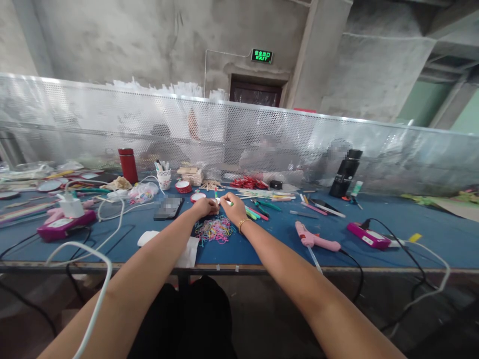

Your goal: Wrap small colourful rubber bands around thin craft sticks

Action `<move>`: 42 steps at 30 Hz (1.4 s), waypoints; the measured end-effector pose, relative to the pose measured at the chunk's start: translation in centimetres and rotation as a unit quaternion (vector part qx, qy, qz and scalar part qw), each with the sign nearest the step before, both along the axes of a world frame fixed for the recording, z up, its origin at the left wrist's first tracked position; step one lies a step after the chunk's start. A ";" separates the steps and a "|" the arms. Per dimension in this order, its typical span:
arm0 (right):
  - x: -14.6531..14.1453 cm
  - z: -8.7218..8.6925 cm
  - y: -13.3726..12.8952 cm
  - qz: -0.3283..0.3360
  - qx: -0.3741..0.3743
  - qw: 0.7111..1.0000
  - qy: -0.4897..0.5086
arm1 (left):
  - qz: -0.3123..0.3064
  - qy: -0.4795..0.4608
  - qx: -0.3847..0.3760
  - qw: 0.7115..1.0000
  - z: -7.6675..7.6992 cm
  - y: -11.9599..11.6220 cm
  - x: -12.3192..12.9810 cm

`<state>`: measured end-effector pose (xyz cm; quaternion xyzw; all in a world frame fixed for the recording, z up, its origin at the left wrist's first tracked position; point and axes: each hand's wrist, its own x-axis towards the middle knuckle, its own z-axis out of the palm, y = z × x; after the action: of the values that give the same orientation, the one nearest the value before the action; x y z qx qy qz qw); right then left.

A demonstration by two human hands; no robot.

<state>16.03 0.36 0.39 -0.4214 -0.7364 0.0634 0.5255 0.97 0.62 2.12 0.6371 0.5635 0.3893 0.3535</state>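
Note:
Both hands meet over the middle of the blue table. My right hand (235, 209), with a gold bracelet at the wrist, is closed around a marker (231, 203) with a white barrel and a green end. Close against it, the fingers of my left hand (207, 206) are pinched on a small stick (216, 192) with coloured bands, which stands upright. Its lower part is hidden by the fingers. Just below the hands lies a loose heap of thin pastel rubber bands (214, 230). Several coloured markers (256, 213) and pliers (270, 205) rest to the right.
A pink glue gun (316, 239) and a purple power strip (368, 236) lie at right, with cables over the front edge. A black bottle (345, 174) stands behind them. Left are a phone (168, 208), a pen cup (163, 178) and a red bottle (127, 165).

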 end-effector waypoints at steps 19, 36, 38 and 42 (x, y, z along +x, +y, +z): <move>0.2 0.2 -0.3 -0.020 -0.002 1.000 0.005 | -0.013 0.010 0.009 1.000 0.3 -0.5 0.1; 0.2 0.1 -0.3 -0.017 0.002 1.000 0.002 | 0.010 0.008 -0.002 1.000 0.1 -0.2 0.0; 0.1 0.1 -0.3 -0.015 0.001 1.000 0.000 | 0.008 0.013 0.002 1.000 0.1 -0.2 0.0; 0.2 0.1 -0.3 -0.019 0.002 1.000 0.001 | -0.009 0.015 0.004 1.000 0.0 0.1 -0.1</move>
<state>16.20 0.08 0.50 -0.4343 -0.7280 0.0528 0.5278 0.84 0.71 2.14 0.6497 0.5611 0.3787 0.3458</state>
